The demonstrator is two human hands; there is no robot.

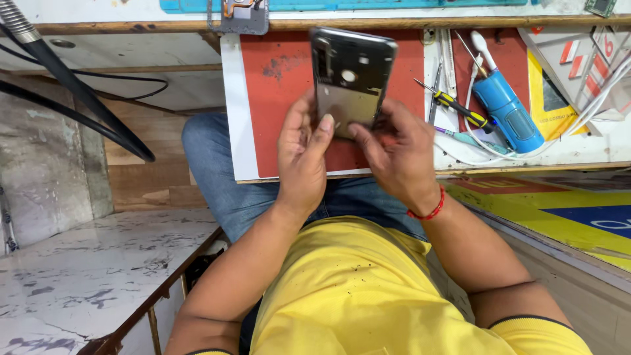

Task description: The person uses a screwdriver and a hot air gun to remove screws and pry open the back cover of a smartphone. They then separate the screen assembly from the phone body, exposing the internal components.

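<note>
Currently both hands are gripping the phone back cover [350,79] upright over the red mat [276,98], left hand [303,154] thumbing its lower edge, right hand [394,154] pinching the side (screwdrivers [453,105] lying nearby), likely inspecting; careful prying seems needed.

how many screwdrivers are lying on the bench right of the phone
2 clearly show. A yellow-and-black screwdriver lies just right of the phone shell; a teal-handled one lies below it, by the blue cylinder. Others may be hidden in the clutter.

Yellow-and-blue printed sign [565,210] lies flat at right, below bench.
</note>
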